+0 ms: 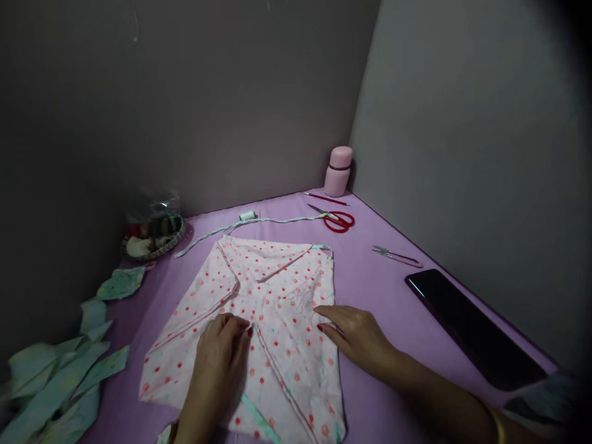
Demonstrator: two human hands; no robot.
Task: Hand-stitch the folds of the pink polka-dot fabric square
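A pink-and-white cloth with red dots (272, 290) lies folded on the purple table (379, 290). My left hand (222, 354) rests on the cloth near its middle fold, fingers bent and pressed down on the fabric. My right hand (356, 336) lies at the cloth's right edge, fingers together and pinching the edge. A pale green strip (259, 419) runs under the cloth near my left wrist.
Red scissors (337, 220), a red pencil (326, 198) and a pink bottle (338, 171) sit at the back corner. Small snips (396, 255) and a dark phone (472, 327) lie at the right. A basket of sewing bits (155, 237), a thread spool (247, 216) and green fabric scraps (55, 376) are at the left.
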